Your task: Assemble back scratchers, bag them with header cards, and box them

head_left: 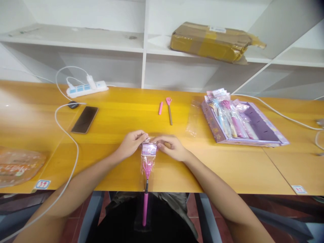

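Over the table's front edge, a pink back scratcher (145, 206) lies lengthwise inside a clear plastic bag (143, 184) with a purple-and-white label (149, 149) near its top. Its hand-shaped head points away from me, and the handle hangs down over my lap. My left hand (133, 141) pinches the left top corner of the bag. At the opposite corner, my right hand (172, 147) has its fingers closed on the plastic too. Farther back lie a second back scratcher (169, 111), with a pink head and metal rod, and a loose pink handle sleeve (160, 108).
A purple box (272, 130) of bagged back scratchers stands right, beside an empty clear bag (192, 118). On the left are a phone (84, 119), a power strip (87, 88), a white cable (76, 152) and an orange package (20, 167). A taped carton (207, 42) sits on the shelf.
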Available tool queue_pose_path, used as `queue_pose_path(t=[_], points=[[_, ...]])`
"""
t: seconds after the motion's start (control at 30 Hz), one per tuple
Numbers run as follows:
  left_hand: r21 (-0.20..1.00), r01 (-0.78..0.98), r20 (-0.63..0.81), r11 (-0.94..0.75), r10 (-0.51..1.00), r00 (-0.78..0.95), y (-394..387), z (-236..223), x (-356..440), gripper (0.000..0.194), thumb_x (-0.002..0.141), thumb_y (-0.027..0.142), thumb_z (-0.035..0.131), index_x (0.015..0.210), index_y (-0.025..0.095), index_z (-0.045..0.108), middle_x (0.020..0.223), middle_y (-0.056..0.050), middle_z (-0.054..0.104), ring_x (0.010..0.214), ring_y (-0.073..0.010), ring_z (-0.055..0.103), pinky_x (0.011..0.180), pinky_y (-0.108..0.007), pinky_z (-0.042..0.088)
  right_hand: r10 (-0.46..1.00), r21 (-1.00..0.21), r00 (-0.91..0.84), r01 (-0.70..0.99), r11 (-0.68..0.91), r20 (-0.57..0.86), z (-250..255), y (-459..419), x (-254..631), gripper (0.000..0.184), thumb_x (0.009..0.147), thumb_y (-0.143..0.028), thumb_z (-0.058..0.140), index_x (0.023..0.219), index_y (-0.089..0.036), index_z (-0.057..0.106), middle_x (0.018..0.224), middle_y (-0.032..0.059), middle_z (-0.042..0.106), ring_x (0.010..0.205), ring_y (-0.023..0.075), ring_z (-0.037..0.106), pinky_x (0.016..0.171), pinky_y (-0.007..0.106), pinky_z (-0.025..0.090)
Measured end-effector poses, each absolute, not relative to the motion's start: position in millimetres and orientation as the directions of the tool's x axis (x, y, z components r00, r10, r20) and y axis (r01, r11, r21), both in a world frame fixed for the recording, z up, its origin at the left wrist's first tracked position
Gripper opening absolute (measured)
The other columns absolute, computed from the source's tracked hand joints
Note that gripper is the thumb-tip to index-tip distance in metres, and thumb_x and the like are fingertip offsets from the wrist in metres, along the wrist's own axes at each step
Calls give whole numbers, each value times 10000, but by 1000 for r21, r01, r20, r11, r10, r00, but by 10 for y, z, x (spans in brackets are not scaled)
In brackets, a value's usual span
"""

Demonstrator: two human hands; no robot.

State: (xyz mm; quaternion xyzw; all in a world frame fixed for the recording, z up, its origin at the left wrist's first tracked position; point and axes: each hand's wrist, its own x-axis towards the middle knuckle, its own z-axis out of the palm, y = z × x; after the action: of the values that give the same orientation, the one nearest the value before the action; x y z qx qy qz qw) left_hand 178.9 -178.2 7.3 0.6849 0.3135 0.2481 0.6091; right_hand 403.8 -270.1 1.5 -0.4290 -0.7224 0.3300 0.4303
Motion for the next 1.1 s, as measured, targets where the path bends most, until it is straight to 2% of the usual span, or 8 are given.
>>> queue_pose_path(t=[0.07,0.17,0.27,0.37,0.53,0.63,0.77,1.1], points=[[991,125,-52,-46,731,681,-1783,62,1787,392,978,553,637,911,171,689,892,-51,721,857,-208,686,800,-333,542,889,-827,-241,332,453,390,55,-2692,4031,296,1071,-401,575,1171,-200,767,1025,96,723,892,190,677,811,325,583],[993,117,-70,-15,724,686,-1783,47,1781,398,978,563,641,931,170,689,911,-60,734,893,-220,704,828,-346,555,881,-838,-229,283,467,414,98,-2693,4030,277,1078,-360,565,1157,-206,782,1114,111,709,788,155,670,743,312,591],[995,95,-95,40,711,697,-1783,46,1777,433,986,593,615,944,168,681,940,-75,748,914,-228,720,809,-340,563,888,-855,-216,253,452,405,98,-2699,4038,279,1081,-357,564,1130,-207,793,1082,100,725,701,129,649,686,293,587],[994,93,-108,58,672,733,-1790,50,1777,462,989,617,596,992,164,689,999,-91,762,930,-228,730,804,-332,565,893,-852,-178,271,448,413,67,-2695,4044,278,1076,-362,576,1112,-207,804,1055,98,731,748,145,663,692,297,583],[984,157,-87,-79,559,825,-1831,26,1788,356,863,387,808,1131,181,697,1129,-98,778,993,-231,736,865,-328,556,904,-857,-114,287,428,413,20,-2686,4042,283,1079,-358,570,1080,-213,813,1050,99,729,794,157,670,671,290,563],[960,213,-81,-182,546,834,-1849,8,1791,313,862,316,779,1139,188,709,1054,-66,774,905,-203,715,795,-297,531,899,-853,-103,287,436,426,30,-2696,4041,298,1076,-382,574,1044,-207,813,1021,99,743,814,169,684,694,301,574],[942,255,-96,-219,551,829,-1846,16,1788,269,869,351,761,1071,182,706,916,-24,737,768,-164,652,695,-266,471,878,-837,-183,267,478,442,69,-2714,4046,314,1072,-394,577,988,-200,810,970,100,764,859,191,714,797,339,596],[918,310,-148,-249,509,848,-1857,74,1782,214,849,310,740,1022,195,692,849,7,694,727,-156,610,673,-264,434,873,-831,-257,285,478,414,82,-2702,4053,296,1073,-341,560,956,-196,790,944,94,780,851,187,733,797,322,592]])
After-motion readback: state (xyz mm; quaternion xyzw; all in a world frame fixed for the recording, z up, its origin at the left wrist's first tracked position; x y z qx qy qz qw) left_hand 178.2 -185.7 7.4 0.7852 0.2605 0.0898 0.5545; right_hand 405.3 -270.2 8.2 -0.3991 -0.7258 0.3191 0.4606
